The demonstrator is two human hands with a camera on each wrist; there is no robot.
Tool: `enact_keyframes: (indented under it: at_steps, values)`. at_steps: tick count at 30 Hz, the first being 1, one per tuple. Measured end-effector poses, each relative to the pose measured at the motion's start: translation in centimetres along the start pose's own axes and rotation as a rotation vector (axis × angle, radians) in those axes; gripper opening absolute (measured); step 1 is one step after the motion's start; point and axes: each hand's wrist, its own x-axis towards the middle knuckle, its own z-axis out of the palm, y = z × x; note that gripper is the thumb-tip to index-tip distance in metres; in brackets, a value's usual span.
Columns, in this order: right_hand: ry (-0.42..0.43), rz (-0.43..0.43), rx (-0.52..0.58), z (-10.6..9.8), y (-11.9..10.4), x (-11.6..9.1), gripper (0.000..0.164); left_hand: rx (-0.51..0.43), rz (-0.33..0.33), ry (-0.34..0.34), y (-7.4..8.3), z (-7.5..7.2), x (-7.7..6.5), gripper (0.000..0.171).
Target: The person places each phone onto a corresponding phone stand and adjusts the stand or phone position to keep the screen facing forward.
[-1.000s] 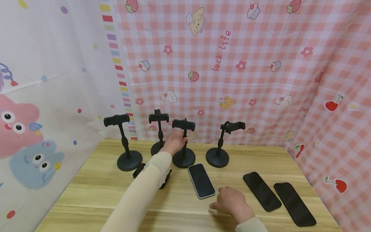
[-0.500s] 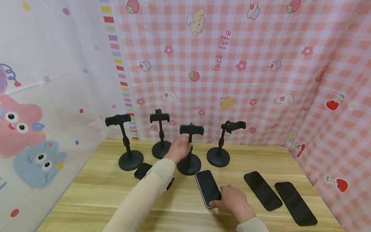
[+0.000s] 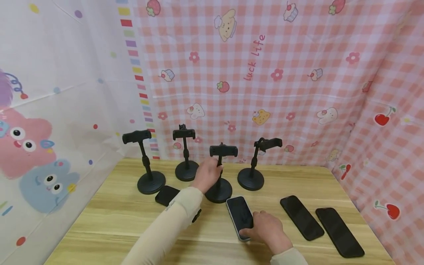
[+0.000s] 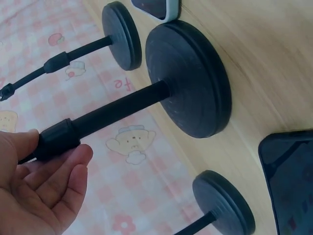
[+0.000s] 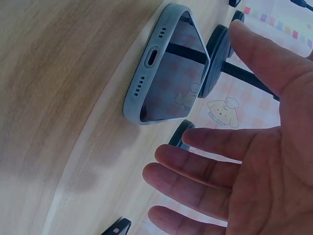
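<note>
My left hand (image 3: 208, 173) grips the pole of a black phone stand (image 3: 222, 192), thumb and fingers around its collar in the left wrist view. The stand is upright, its round base right at the far end of a phone (image 3: 238, 210) in a pale grey case, lying screen up. My right hand (image 3: 266, 229) overlaps the near right corner of this phone in the head view. Its fingers (image 5: 195, 188) are spread and relaxed in the right wrist view, apart from the phone's charging-port end.
Three more black stands (image 3: 151, 183) (image 3: 187, 171) (image 3: 250, 179) stand along the back. Two black phones (image 3: 302, 218) (image 3: 340, 232) lie at right. Another black phone (image 3: 167, 195) lies at left, partly behind my left sleeve, near a small black piece (image 3: 196, 216).
My left hand has drawn the gripped stand nearer and slightly right. The pale-cased phone has slid the same way, under my right hand in view. The right hand has hardly moved.
</note>
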Motion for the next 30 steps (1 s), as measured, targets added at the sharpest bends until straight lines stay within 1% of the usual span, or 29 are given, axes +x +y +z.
enact_keyframes:
  at_steps: [2, 4, 6, 8, 10, 13, 14, 16, 17, 19, 21, 22, 23, 25, 27, 30]
  values:
    - [-0.004, 0.001, -0.002, 0.0, 0.0, 0.0, 0.075, -0.006, -0.003, -0.007, -0.2, -0.1, -0.2, 0.019]
    - [-0.006, 0.002, -0.003, 0.0, 0.0, 0.0, 0.075, -0.023, -0.012, -0.024, -0.4, -0.4, -0.5, 0.022]
    - [-0.011, 0.006, -0.003, 0.0, -0.1, 0.0, 0.075, -0.050, -0.026, -0.037, -0.5, -0.8, -0.8, 0.033]
    - [-0.016, 0.011, -0.001, -0.1, -0.1, 0.0, 0.075, -0.056, -0.030, -0.036, -0.7, -1.3, -1.2, 0.046]
    - [-0.017, 0.014, -0.001, -0.1, -0.2, 0.0, 0.075, -0.050, -0.023, -0.015, -0.8, -1.8, -1.6, 0.055]
    - [-0.010, 0.014, 0.001, -0.1, -0.2, -0.1, 0.075, -0.014, 0.013, 0.047, -0.7, -3.0, -2.2, 0.065]
    - [-0.007, 0.013, -0.001, -0.1, -0.2, -0.1, 0.075, -0.008, 0.037, 0.076, -0.7, -3.4, -2.4, 0.069]
    - [0.002, 0.009, 0.000, -0.1, -0.3, -0.2, 0.074, 0.012, 0.116, 0.148, -0.5, -4.3, -2.8, 0.079]
    - [0.006, 0.008, 0.001, 0.0, -0.3, -0.2, 0.074, 0.027, 0.166, 0.186, -0.3, -4.8, -3.0, 0.082]
    - [0.014, 0.005, 0.001, 0.0, -0.3, -0.3, 0.073, 0.058, 0.288, 0.251, 0.1, -5.8, -3.2, 0.088]
    - [0.018, 0.004, -0.002, 0.0, -0.3, -0.3, 0.072, 0.095, 0.401, 0.281, 0.8, -7.0, -3.1, 0.089]
    - [0.019, 0.004, -0.002, 0.0, -0.4, -0.3, 0.072, 0.115, 0.445, 0.280, 1.2, -7.5, -3.0, 0.088]
    - [0.017, 0.006, -0.002, 0.1, -0.4, -0.3, 0.072, 0.139, 0.479, 0.265, 1.7, -8.0, -2.8, 0.087]
    - [0.009, 0.010, -0.003, 0.0, -0.4, -0.3, 0.073, 0.192, 0.512, 0.207, 2.9, -9.0, -2.4, 0.084]
    - [0.001, 0.013, -0.004, 0.0, -0.3, -0.3, 0.073, 0.272, 0.507, 0.137, 4.0, -9.5, -2.0, 0.077]
    - [-0.009, 0.017, -0.004, -0.1, -0.3, -0.3, 0.074, 0.383, 0.483, 0.047, 5.5, -9.9, -1.5, 0.056]
